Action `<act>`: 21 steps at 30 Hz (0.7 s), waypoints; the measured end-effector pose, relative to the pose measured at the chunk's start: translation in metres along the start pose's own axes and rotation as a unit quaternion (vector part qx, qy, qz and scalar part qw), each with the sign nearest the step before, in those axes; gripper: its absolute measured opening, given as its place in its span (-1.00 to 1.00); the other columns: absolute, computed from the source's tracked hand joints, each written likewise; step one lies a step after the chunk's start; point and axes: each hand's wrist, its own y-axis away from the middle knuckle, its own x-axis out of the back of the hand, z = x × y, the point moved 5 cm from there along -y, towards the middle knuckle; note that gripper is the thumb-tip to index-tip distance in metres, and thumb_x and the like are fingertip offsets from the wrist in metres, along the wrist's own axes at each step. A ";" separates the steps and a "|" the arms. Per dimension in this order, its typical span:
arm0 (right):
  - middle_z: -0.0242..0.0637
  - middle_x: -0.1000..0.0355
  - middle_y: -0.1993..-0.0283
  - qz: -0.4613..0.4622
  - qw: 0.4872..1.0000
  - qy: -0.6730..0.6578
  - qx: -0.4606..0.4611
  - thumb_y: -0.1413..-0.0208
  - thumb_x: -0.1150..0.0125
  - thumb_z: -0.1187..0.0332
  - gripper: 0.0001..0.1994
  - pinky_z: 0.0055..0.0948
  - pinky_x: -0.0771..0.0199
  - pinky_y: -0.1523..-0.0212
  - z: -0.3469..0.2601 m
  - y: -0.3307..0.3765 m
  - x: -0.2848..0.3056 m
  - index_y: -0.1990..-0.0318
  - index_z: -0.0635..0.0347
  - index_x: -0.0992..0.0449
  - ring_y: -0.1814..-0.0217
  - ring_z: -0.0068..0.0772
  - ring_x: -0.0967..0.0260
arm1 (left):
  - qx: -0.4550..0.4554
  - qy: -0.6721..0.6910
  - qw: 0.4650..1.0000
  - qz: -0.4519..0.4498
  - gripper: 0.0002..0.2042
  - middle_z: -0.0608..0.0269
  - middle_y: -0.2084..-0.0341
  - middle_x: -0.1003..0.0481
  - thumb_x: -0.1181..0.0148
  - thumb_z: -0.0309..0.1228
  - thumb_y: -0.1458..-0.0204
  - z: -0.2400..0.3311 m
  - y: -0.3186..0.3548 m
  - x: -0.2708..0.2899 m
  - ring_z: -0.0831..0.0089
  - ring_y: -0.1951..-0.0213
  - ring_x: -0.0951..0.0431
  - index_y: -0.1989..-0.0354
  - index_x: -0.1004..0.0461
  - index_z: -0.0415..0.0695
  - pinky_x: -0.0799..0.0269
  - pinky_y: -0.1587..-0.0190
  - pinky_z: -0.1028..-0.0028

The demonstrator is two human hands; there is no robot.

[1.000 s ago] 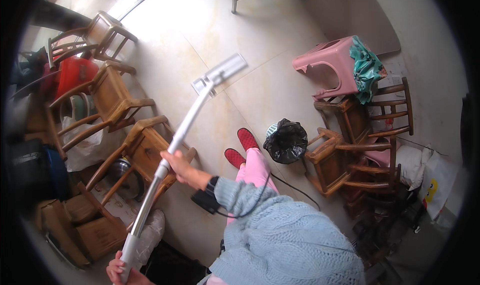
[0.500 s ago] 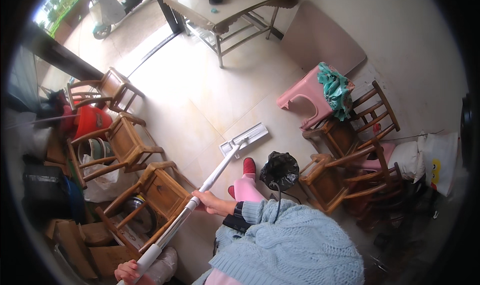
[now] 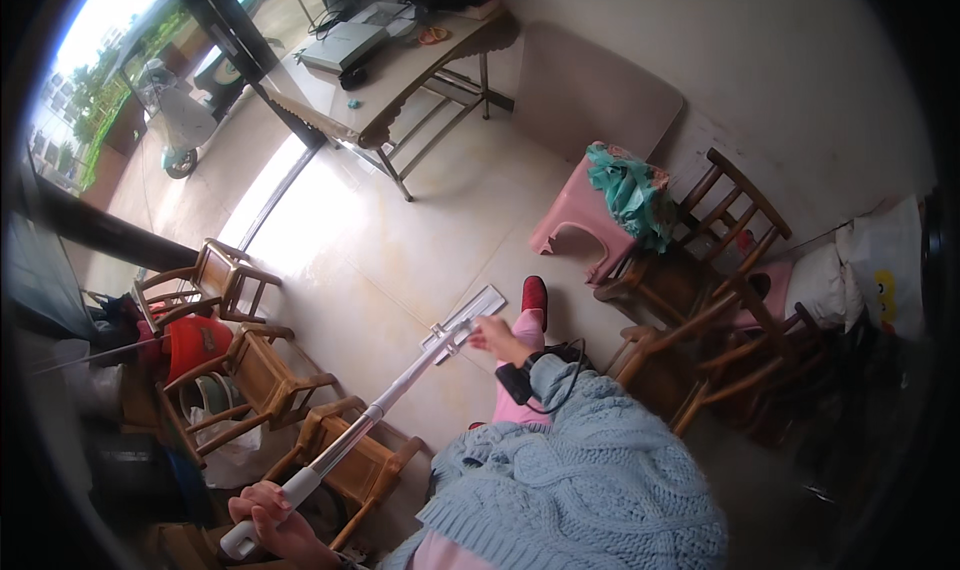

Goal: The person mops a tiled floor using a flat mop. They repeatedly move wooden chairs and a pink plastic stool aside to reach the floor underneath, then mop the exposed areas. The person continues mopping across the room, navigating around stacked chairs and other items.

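Flat mop head (image 3: 463, 322) nearer now; slim metal pole (image 3: 372, 410) in both hands.

Mop head (image 3: 463, 323) nearer; right hand (image 3: 495, 338) lower down.

Shiny metal mop pole (image 3: 400, 388)

The person is wearing a thick, pale blue-grey cable-knit sweater (image 3: 580, 480) with raised braided ribbing running along the sleeve and a folded cuff at the right wrist. A black band-like device (image 3: 515, 382) is sitting just beyond that cuff, and a thin black cable (image 3: 562, 385) is looping from it back over the sleeve. Pink trousers (image 3: 522, 370) are showing below the sweater, and a red slipper (image 3: 535, 297) is covering one foot. Both hands are bare.
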 end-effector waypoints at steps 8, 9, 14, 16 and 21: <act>-0.02 -0.42 0.31 0.613 0.770 0.074 0.160 0.00 -0.11 -0.07 -0.40 -0.38 -0.44 0.36 -0.317 0.038 0.401 0.15 0.45 -0.39 0.27 -0.27 -0.42 | 0.033 0.106 0.987 -0.113 -0.58 0.32 0.22 -0.35 -0.11 -0.31 -0.04 -0.098 -0.116 -0.172 0.52 0.19 -0.37 -0.04 -0.14 -0.07 -0.20 0.04 0.48; 0.04 -0.43 0.23 0.670 0.722 0.131 0.110 0.02 -0.10 -0.13 -0.33 -0.40 -0.44 0.31 -0.341 0.038 0.433 0.10 0.47 -0.39 0.23 -0.29 -0.42 | 0.028 0.122 0.992 -0.007 -0.57 0.28 0.11 -0.38 -0.07 -0.34 -0.06 -0.117 -0.139 -0.190 0.48 0.04 -0.39 -0.11 -0.15 -0.09 -0.15 -0.15 0.41; -0.26 -0.40 0.35 0.380 0.894 -0.001 0.236 -0.17 0.11 0.03 -0.58 -0.43 -0.30 0.20 -0.385 -0.049 0.521 0.26 0.27 -0.42 0.29 -0.38 -0.36 | 0.084 0.123 0.973 -0.177 -0.54 0.18 -0.04 -0.34 0.03 -0.40 -0.12 -0.176 -0.226 -0.342 0.38 -0.07 -0.36 -0.21 -0.09 -0.07 -0.06 -0.27 0.31; -0.45 -0.24 0.49 0.356 0.926 -0.013 0.124 -0.22 0.25 0.25 -0.76 -0.53 -0.26 0.18 -0.355 -0.071 0.537 0.41 0.07 -0.34 0.34 -0.48 -0.27 | 0.113 0.114 0.970 -0.185 -0.55 0.16 -0.05 -0.34 0.06 -0.42 -0.14 -0.194 -0.246 -0.386 0.36 -0.08 -0.36 -0.22 -0.08 -0.07 -0.09 -0.26 0.31; -0.27 -0.37 0.32 0.279 0.937 0.199 0.068 0.00 0.09 0.37 -0.83 -0.48 -0.28 0.09 -0.313 -0.095 0.534 0.33 0.15 -0.45 0.18 -0.33 -0.33 | 0.142 0.051 0.973 -0.175 -0.58 0.10 -0.05 -0.34 0.11 -0.48 -0.14 -0.217 -0.277 -0.440 0.33 -0.10 -0.35 -0.21 -0.10 -0.08 -0.07 -0.27 0.29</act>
